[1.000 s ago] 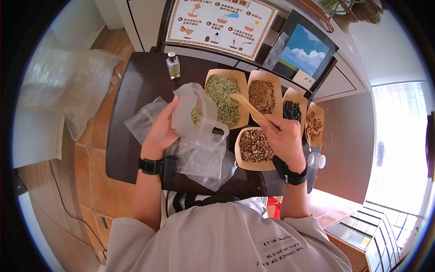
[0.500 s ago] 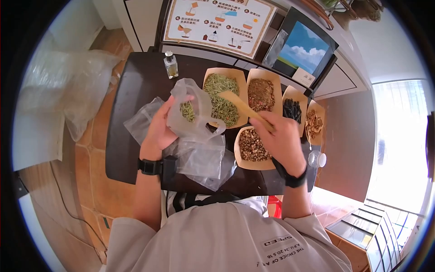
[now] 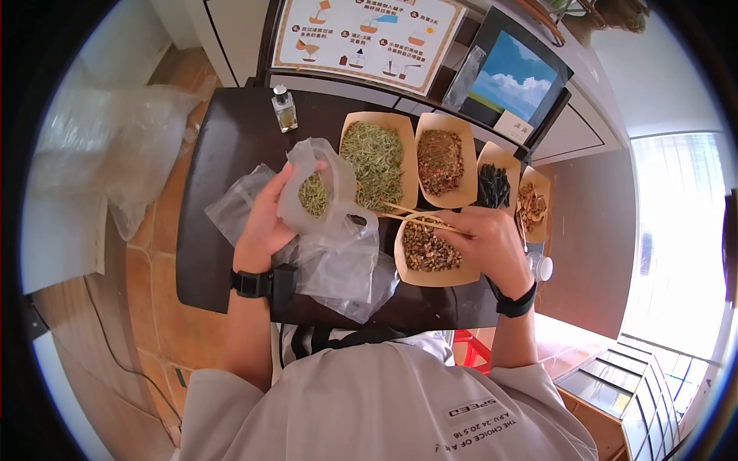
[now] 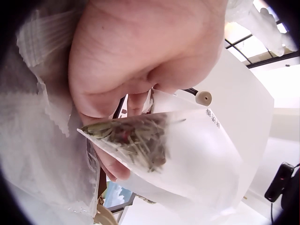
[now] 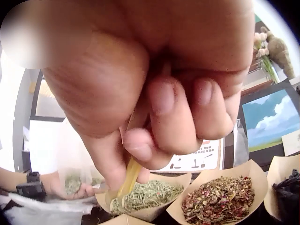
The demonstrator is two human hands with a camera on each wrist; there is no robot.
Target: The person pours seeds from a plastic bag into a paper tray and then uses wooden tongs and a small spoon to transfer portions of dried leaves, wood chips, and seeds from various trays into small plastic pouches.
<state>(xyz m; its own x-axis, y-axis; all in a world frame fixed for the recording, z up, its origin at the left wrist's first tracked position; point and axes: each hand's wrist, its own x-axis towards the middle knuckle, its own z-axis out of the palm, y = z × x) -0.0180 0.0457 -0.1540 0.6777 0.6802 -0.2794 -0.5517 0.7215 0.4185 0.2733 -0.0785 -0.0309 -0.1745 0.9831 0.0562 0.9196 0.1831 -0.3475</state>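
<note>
Right hand (image 3: 492,242) grips wooden spoon (image 3: 411,216) lying level, bowl toward pouch (image 3: 311,192).

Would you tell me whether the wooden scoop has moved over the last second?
Yes. The wooden scoop, gripped by the right hand, has dropped from over the tray of green herbs to that tray's near edge, beside the tray of brown pieces.

The person's shirt (image 3: 400,407) bears a patch, seen upside down, reading "SPEED" above "THE CHOICE OF A"; the poster's (image 3: 367,38) print is too small to read.
</note>
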